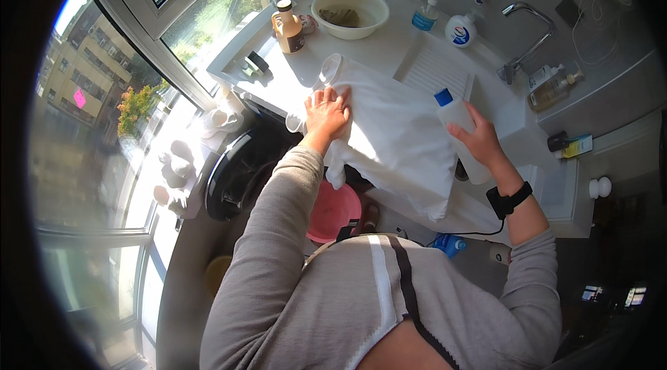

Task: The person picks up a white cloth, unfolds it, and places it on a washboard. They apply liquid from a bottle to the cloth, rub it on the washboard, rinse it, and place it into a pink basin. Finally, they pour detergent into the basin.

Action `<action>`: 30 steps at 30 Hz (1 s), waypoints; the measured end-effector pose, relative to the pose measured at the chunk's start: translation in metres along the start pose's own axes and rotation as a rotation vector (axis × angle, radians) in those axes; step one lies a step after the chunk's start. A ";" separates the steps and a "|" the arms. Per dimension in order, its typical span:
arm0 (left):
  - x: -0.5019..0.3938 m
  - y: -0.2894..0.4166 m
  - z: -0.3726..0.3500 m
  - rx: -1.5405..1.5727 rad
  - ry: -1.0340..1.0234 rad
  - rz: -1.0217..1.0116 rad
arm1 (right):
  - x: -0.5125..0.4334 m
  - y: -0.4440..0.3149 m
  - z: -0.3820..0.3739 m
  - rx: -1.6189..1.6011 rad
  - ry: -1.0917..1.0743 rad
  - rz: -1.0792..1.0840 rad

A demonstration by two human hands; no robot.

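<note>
A white cloth garment lies spread over the counter, its lower edge hanging past the front. My left hand rests flat on the garment's left part, fingers spread, near a translucent white, rounded piece at its upper corner. In my right hand is a translucent white plastic bottle with a blue cap, held at the right edge of the cloth. The cap looks closed. A black band with a cable sits on my right wrist.
A white basin with dark cloth, a tan jug, a pump bottle and a white bottle stand along the back. The faucet is at right. Below are an open black washer door and a pink basin.
</note>
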State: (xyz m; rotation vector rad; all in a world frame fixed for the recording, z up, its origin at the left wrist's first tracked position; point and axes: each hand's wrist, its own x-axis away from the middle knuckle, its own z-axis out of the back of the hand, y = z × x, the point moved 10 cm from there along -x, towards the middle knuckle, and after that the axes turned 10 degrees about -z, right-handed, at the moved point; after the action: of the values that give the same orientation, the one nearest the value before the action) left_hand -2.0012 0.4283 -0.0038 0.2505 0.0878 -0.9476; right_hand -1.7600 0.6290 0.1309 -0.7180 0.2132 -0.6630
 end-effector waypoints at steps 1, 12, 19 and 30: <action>0.001 0.001 0.001 0.007 0.008 -0.012 | 0.004 0.006 0.001 0.031 -0.008 0.016; -0.001 0.005 0.001 -0.070 0.031 -0.044 | 0.020 0.097 -0.002 0.400 -0.132 -0.202; 0.001 0.007 0.004 -0.063 0.066 -0.048 | -0.008 0.095 -0.010 0.745 -0.199 -0.151; 0.002 0.006 0.010 -0.028 0.083 -0.012 | -0.033 0.055 -0.019 0.941 -0.253 0.031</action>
State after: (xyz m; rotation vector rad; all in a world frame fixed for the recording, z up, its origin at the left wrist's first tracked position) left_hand -1.9958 0.4271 0.0063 0.2639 0.1792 -0.9474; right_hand -1.7670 0.6702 0.0789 0.1129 -0.3149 -0.5536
